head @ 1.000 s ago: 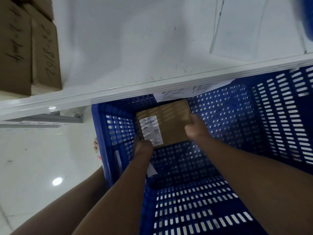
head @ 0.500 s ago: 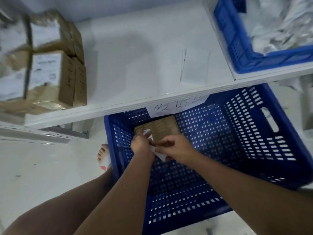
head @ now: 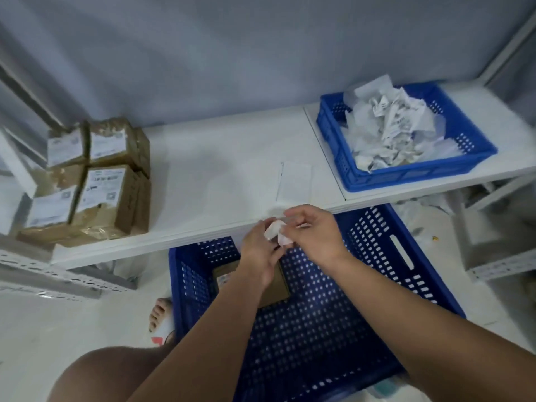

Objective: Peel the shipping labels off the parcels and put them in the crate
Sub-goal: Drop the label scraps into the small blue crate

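Label (head: 277, 234) now off the parcel (head: 279, 287), which lies down in the big crate (head: 377, 236). My left hand (head: 259, 253) & right hand (head: 314, 232) both pinch it, crumpled, lifted to shelf edge. Next prob. the small crate (head: 406, 177).

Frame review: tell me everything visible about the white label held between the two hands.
The label is a small piece of white paper, crumpled rather than flat; any print is too blurred to read. The left hand and right hand both pinch it in the air, just before the front edge of the white shelf and above the large blue crate on the floor.
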